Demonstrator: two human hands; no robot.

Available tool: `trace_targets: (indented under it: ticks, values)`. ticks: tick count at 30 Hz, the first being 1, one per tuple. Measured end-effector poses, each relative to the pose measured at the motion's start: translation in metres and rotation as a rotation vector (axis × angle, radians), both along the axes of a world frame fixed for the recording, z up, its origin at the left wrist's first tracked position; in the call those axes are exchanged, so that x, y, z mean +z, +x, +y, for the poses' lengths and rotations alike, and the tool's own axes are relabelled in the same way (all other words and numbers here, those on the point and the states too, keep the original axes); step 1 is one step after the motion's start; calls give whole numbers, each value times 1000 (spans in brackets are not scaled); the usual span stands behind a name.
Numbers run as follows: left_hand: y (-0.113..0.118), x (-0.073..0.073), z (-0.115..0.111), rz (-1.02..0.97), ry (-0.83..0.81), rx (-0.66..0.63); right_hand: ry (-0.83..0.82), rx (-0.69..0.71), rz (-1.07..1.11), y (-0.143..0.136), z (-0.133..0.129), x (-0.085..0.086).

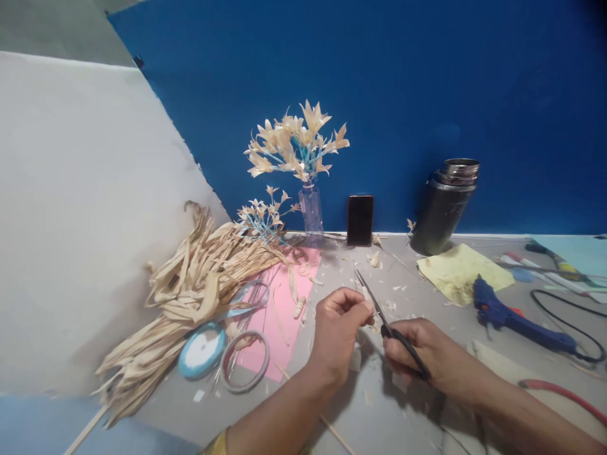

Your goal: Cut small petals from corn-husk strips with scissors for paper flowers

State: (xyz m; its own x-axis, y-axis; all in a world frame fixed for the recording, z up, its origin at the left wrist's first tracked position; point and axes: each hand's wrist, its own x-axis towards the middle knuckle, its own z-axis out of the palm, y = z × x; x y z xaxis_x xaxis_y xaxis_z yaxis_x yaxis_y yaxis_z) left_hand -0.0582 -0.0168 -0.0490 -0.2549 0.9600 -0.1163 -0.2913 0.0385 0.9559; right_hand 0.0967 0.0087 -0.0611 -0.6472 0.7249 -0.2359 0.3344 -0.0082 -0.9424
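Near the middle of the table, my left hand (pixel 339 325) pinches a small pale piece of husk (pixel 367 296) between thumb and fingertips. My right hand (pixel 420 354) is wrapped round the black handles of the scissors (pixel 376 301). The scissor blades point up and to the left, right beside the husk piece; whether they touch it I cannot tell. Small pale scraps (pixel 389 306) lie scattered around both hands.
Dried husks (pixel 190 278), blue ribbon (pixel 203 349), a tape ring (pixel 226 373) and pink paper (pixel 284 303) lie left. Behind stand husk flowers (pixel 289 142) in a bottle (pixel 312 215), a phone (pixel 360 220) and a dark flask (pixel 441 212). Right: yellow paper (pixel 446 268), blue glue gun (pixel 521 325).
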Motion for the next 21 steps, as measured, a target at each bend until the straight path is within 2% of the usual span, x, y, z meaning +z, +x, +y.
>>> trace_targets:
  ticks: [9, 15, 21]
  values:
    - [-1, -1, 0, -17, 8, -20, -27, 29, 29, 0, -3, 2]
    - [-2, -2, 1, -25, -18, -31, 24, 37, 7, 0, -2, 1]
    - [-4, -2, 1, -34, 2, -36, -121, -9, -15, 1, -2, -7]
